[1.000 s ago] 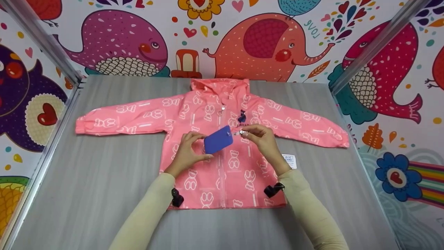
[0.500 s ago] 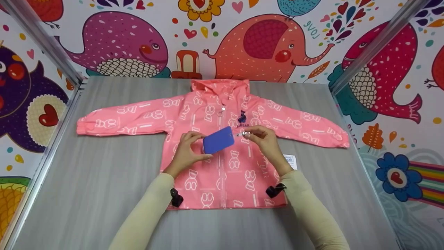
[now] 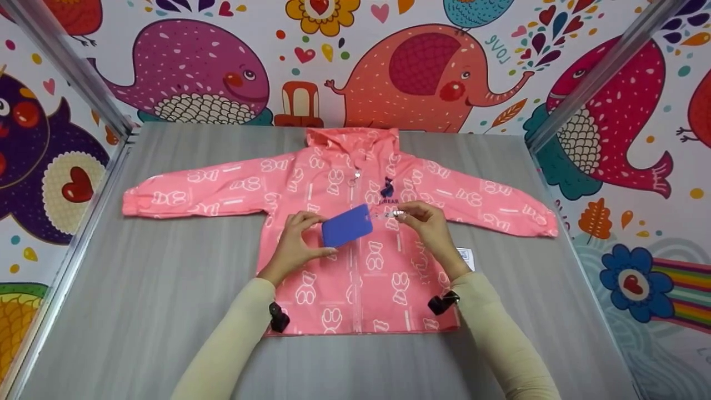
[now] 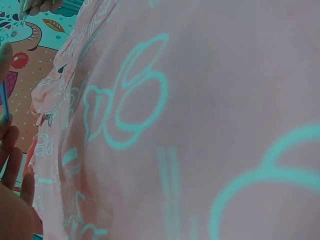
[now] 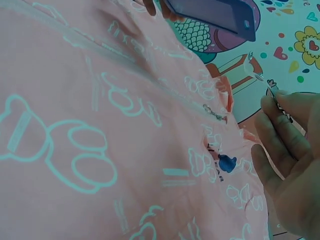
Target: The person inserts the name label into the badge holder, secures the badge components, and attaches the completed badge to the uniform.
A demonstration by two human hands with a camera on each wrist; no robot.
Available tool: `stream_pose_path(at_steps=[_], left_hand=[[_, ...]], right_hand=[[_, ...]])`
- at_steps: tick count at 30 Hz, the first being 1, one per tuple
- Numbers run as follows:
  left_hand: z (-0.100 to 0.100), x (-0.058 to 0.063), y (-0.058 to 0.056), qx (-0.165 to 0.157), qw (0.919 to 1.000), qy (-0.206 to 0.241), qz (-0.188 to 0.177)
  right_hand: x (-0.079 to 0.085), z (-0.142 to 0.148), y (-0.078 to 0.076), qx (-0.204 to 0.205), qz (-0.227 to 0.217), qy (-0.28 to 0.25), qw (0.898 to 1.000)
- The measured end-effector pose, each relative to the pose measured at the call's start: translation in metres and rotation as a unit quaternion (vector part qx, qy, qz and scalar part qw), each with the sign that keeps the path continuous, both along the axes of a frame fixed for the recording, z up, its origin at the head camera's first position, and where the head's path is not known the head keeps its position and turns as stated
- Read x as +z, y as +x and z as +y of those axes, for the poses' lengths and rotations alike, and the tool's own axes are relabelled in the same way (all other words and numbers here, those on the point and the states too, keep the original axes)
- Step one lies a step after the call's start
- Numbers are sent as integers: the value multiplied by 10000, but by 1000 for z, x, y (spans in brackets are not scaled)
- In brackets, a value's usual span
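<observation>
My left hand [image 3: 297, 244] holds a blue badge holder [image 3: 347, 226] by its left end, between thumb and fingers. A small slot shows near the holder's free end in the right wrist view. To the right, my right hand [image 3: 430, 228] pinches a small metal badge clip [image 3: 397, 213] with a clear strap [image 5: 253, 67]. The strap's tip points toward the slot, with a small gap between them. Both hands are above a pink child's jacket [image 3: 333, 291], which lies spread front up with both sleeves out. In the left wrist view the holder [image 4: 5, 100] appears edge-on.
A white printed card [image 3: 467, 258] lies beside the jacket's right side, partly behind my right wrist. The grey table [image 3: 166, 311] is bordered by brightly printed walls [image 3: 311, 50] and metal corner posts [image 3: 72, 66]. A black wrist camera [image 3: 444, 303] sits on each forearm.
The badge holder has shifted slightly left with my left hand. My right hand has drawn slightly right with the clip, so the gap between strap and holder is a little wider.
</observation>
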State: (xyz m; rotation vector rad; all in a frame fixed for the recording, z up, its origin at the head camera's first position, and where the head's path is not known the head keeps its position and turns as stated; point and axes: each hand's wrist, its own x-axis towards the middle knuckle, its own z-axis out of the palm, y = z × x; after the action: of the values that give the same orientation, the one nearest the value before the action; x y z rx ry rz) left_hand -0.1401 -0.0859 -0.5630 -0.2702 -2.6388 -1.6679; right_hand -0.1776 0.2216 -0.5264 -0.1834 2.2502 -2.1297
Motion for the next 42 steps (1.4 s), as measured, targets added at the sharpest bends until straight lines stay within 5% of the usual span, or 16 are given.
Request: stream_pose_path(at_steps=[8, 14, 21, 42], left_hand=[[-1, 0, 2, -27, 9999, -150, 42], [2, -1, 3, -118, 9993, -213, 273], [5, -2, 5, -237, 9987, -258, 365], [8, -7, 4, -298, 9972, -445, 516]], right_hand=[[5, -4, 2, -275, -260, 416, 9984], [-14, -2, -8, -455, -369, 743, 9955], [-29, -2, -14, -563, -255, 1129, 9917], [-35, -1, -19, -542, 15, 2207, 9738]])
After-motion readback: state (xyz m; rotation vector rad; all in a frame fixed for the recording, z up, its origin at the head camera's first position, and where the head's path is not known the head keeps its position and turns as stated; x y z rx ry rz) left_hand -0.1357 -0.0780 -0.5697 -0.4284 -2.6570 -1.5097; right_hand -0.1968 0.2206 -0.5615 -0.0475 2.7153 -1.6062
